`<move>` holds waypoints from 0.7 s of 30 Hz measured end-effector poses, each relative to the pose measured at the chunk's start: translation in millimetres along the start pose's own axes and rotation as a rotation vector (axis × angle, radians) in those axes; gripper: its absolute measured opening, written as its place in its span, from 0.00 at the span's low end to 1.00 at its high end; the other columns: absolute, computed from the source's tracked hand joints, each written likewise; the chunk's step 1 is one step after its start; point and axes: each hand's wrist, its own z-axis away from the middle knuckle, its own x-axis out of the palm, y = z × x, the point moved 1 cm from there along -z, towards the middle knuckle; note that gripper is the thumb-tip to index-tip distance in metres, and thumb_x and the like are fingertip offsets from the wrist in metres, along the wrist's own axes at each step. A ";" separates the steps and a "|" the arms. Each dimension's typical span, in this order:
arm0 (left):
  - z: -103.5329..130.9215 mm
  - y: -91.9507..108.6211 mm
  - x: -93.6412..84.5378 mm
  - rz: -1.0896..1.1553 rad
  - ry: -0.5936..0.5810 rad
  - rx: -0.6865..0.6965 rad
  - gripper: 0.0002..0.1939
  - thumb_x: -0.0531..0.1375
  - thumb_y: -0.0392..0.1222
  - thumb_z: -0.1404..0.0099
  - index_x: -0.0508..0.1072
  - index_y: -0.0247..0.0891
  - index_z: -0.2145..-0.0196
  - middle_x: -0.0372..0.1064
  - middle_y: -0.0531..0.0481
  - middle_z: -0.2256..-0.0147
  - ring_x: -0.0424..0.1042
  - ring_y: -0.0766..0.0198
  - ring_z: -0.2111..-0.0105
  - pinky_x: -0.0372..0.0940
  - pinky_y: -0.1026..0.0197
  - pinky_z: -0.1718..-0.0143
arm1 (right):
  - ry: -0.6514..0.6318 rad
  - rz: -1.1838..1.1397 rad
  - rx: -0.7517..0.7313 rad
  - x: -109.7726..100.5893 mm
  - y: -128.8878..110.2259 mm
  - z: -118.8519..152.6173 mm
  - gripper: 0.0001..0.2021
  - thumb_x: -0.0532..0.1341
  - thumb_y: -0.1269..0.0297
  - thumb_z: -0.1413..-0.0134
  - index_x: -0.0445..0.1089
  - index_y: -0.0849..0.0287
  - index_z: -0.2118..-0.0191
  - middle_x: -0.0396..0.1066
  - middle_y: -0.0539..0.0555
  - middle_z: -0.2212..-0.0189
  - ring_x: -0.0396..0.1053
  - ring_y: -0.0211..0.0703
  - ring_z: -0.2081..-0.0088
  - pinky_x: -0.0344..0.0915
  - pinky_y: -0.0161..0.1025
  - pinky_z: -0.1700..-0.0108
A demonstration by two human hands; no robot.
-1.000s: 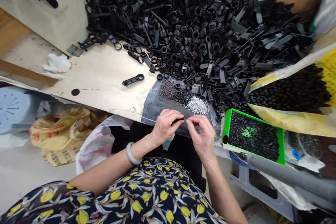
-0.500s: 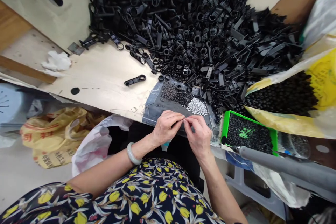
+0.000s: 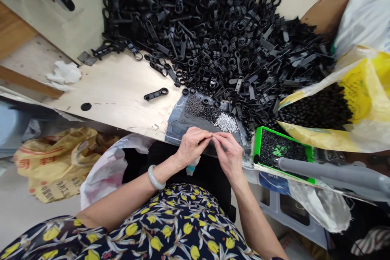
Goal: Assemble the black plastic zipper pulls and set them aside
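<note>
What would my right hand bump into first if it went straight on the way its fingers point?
Most likely your left hand: its fingertips sit directly ahead of your right hand's. Whether they touch, or something tiny lies between, is unclear.

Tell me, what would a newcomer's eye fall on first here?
Probably the huge heap of black parts, sprawling across the back of the table. Next, the left hand and right hand, fingertips together at the table's front edge, with a silvery pile of pins just beyond. A bright green tray stands out to their right.
</note>
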 end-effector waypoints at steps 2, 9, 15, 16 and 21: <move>0.1 0.2 0.4 0.005 0.000 -0.008 0.06 0.60 0.38 0.26 0.79 0.40 0.57 0.83 0.47 0.59 0.81 0.60 0.61 0.69 0.52 0.51 | -0.030 -0.062 0.015 -3.6 -2.3 7.7 0.13 0.58 0.62 0.28 0.77 0.52 0.45 0.77 0.57 0.48 0.78 0.45 0.50 0.75 0.45 0.44; 0.5 -0.9 2.1 0.010 0.011 -0.028 0.06 0.61 0.39 0.26 0.80 0.40 0.59 0.84 0.48 0.59 0.82 0.60 0.62 0.69 0.52 0.50 | 0.309 -0.025 0.079 -61.2 -0.8 110.8 0.08 0.65 0.67 0.35 0.79 0.50 0.55 0.80 0.55 0.63 0.79 0.56 0.54 0.75 0.59 0.48; 1.1 -0.8 3.7 -0.008 0.044 -0.020 0.05 0.62 0.36 0.28 0.79 0.41 0.60 0.84 0.51 0.61 0.82 0.62 0.64 0.68 0.52 0.50 | 0.753 -0.291 0.156 -139.7 42.1 106.6 0.31 0.76 0.51 0.53 0.65 0.45 0.45 0.71 0.50 0.53 0.75 0.48 0.55 0.76 0.57 0.49; 1.2 -0.9 4.0 -0.018 0.053 -0.017 0.05 0.62 0.36 0.29 0.79 0.41 0.61 0.84 0.51 0.61 0.81 0.62 0.65 0.68 0.52 0.50 | 0.705 -0.334 0.163 -146.8 44.0 90.8 0.37 0.75 0.50 0.53 0.60 0.43 0.40 0.71 0.52 0.50 0.75 0.49 0.54 0.76 0.58 0.50; 1.1 -2.0 6.1 -0.043 0.077 -0.036 0.03 0.64 0.38 0.31 0.79 0.41 0.61 0.83 0.52 0.63 0.80 0.61 0.65 0.68 0.52 0.51 | 0.598 -0.455 0.096 -135.3 25.2 16.6 0.21 0.69 0.54 0.42 0.65 0.48 0.47 0.68 0.45 0.67 0.65 0.36 0.76 0.77 0.43 0.66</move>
